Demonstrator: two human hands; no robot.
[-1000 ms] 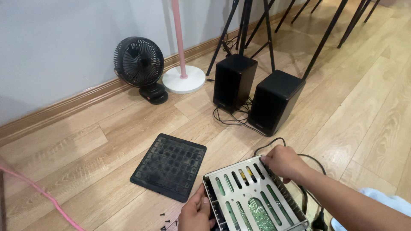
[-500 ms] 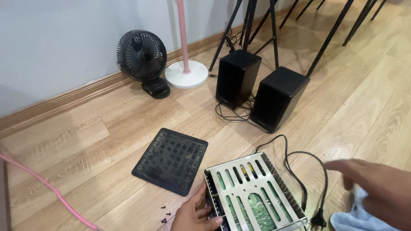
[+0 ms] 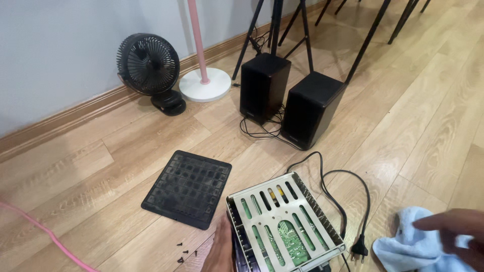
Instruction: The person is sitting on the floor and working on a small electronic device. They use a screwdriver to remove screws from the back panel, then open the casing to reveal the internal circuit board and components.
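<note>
A slotted grey metal casing [image 3: 282, 221] with a green circuit board inside sits on the wooden floor at the bottom centre. My left hand [image 3: 220, 249] presses against its left side, steadying it. My right hand [image 3: 456, 229] hovers at the bottom right over a light blue cloth [image 3: 411, 247], fingers spread and touching or just above it. A black power cord [image 3: 348, 201] runs from the casing to a plug [image 3: 359, 248] beside the cloth. A black grid panel [image 3: 187, 187] lies flat to the left of the casing. Several small black screws [image 3: 184, 249] lie near my left hand.
Two black speakers [image 3: 263, 85] [image 3: 311, 108] stand behind the casing with tangled cables. A black desk fan [image 3: 148, 65] and a pink pole on a white round base [image 3: 204, 83] stand by the wall. Black tripod legs [image 3: 368, 40] cross the top. A pink cable [image 3: 45, 231] runs at left.
My right hand left the casing's far corner and swung right and down to the blue cloth. My left hand stayed on the casing. The camera view shifted slightly.
</note>
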